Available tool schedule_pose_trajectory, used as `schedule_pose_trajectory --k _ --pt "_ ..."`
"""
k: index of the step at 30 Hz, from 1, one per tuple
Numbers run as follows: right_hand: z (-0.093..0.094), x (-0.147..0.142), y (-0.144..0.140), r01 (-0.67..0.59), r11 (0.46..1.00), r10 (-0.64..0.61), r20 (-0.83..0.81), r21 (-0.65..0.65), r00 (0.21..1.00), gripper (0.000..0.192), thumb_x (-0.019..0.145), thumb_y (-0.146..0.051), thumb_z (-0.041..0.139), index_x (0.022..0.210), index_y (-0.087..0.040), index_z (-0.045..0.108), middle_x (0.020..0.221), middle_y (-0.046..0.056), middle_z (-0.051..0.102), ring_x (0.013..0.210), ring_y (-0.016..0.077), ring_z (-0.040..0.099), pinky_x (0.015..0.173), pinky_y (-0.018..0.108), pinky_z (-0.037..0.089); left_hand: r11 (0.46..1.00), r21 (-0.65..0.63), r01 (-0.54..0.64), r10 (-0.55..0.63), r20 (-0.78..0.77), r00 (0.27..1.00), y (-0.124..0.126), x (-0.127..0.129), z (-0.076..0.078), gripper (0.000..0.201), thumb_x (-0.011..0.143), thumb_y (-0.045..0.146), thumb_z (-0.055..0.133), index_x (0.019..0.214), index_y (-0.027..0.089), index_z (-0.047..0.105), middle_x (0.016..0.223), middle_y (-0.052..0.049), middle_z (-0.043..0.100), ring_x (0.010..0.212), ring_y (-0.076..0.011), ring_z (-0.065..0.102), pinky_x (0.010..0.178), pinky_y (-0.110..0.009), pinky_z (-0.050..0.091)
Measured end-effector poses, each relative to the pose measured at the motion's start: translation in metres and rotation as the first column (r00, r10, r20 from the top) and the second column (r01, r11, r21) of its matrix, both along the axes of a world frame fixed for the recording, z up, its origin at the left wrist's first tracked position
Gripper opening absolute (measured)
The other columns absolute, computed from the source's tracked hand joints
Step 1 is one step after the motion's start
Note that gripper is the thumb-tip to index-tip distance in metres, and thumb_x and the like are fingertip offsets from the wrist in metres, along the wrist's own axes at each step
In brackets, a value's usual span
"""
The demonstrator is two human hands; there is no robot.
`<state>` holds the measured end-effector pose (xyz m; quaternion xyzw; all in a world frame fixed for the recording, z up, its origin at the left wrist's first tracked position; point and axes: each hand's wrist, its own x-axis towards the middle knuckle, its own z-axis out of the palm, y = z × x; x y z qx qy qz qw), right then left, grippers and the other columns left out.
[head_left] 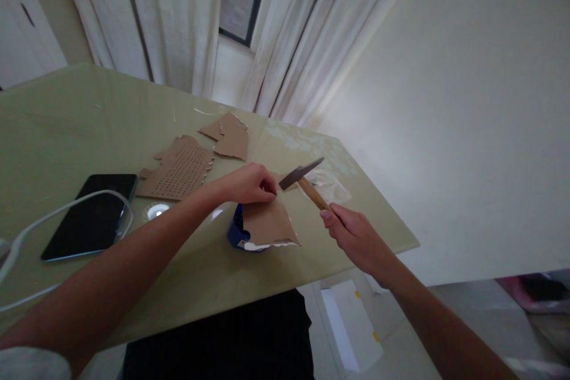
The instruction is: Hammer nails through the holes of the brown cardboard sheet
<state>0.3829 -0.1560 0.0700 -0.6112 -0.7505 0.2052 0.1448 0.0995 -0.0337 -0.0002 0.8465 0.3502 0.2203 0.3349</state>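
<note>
Nearest, at the edge of the pale green table (191, 288), sits a blue container (236, 233), partly hidden; a small light patch low on its side may be print, too blurred to read. Over it lies a brown cardboard piece (271, 224), plain and matte, its near edge torn ragged and white. The left hand (253, 183) is at the cardboard's far edge, fingers curled inward; I cannot tell whether the fingertips pinch anything. The right hand (350, 227), farther right, is wrapped around the wooden handle of a hammer (310, 190), its grey metal head raised close by the left fingers. Left, a white cable (107, 192) crosses a dark tablet (89, 219). Beyond lie cardboard punched with rows of holes (178, 169) and torn scraps (231, 138), then white curtains (178, 18).
</note>
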Motion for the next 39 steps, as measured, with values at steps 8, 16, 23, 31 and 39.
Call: schedule_pose_trajectory --k 8,16,23,31,39 --pt "-0.012 -0.001 0.003 -0.038 0.996 0.042 0.050 -0.080 0.998 0.047 0.111 -0.059 0.041 0.078 -0.026 0.050 0.068 -0.001 0.056 0.065 0.0187 0.054 0.065 0.033 0.034 0.983 0.184 0.029 0.011 -0.214 0.977 0.000 -0.003 -0.001 0.062 0.079 0.059 0.091 0.129 0.024 0.082 0.141 -0.013 0.076 0.131 -0.0381 0.066 0.112 -0.048 0.046" --pt "-0.014 -0.004 0.001 0.014 1.000 -0.013 0.012 -0.028 1.000 0.048 0.112 -0.061 0.039 0.081 -0.026 0.050 0.068 -0.001 0.057 0.066 0.0189 0.056 0.065 0.032 0.035 0.987 0.153 0.040 0.008 -0.303 0.953 -0.002 -0.003 -0.002 0.065 0.082 0.068 0.086 0.131 0.026 0.080 0.151 -0.012 0.071 0.140 -0.0403 0.060 0.120 -0.052 0.039" --pt "-0.035 -0.005 0.005 -0.028 0.999 0.030 0.050 -0.039 0.998 0.048 0.113 -0.057 0.040 0.079 -0.026 0.050 0.069 -0.001 0.058 0.068 0.0193 0.057 0.068 0.033 0.036 0.988 0.146 0.047 -0.007 -0.266 0.964 -0.002 -0.003 -0.001 0.059 0.081 0.065 0.088 0.123 0.026 0.081 0.154 -0.012 0.071 0.139 -0.0412 0.061 0.118 -0.050 0.040" --pt "-0.047 -0.001 0.001 -0.028 0.999 0.028 0.015 -0.025 0.999 0.048 0.112 -0.057 0.043 0.078 -0.025 0.052 0.068 -0.001 0.057 0.067 0.0185 0.056 0.067 0.032 0.036 0.988 0.147 0.056 -0.013 -0.277 0.961 -0.003 -0.004 -0.002 0.061 0.083 0.065 0.087 0.129 0.025 0.079 0.156 -0.012 0.070 0.142 -0.0404 0.060 0.119 -0.049 0.039" --pt "-0.076 0.002 0.023 0.297 0.950 -0.211 -0.511 0.092 0.833 0.060 0.103 -0.083 0.053 0.082 -0.027 0.049 0.062 -0.006 0.049 0.050 0.0125 0.042 0.046 0.026 0.033 0.901 0.416 -0.124 0.163 -0.060 0.985 -0.030 0.002 0.034 0.026 0.098 0.044 0.079 0.102 0.019 0.071 0.110 -0.011 0.079 0.108 -0.0301 0.070 0.095 -0.042 0.050"
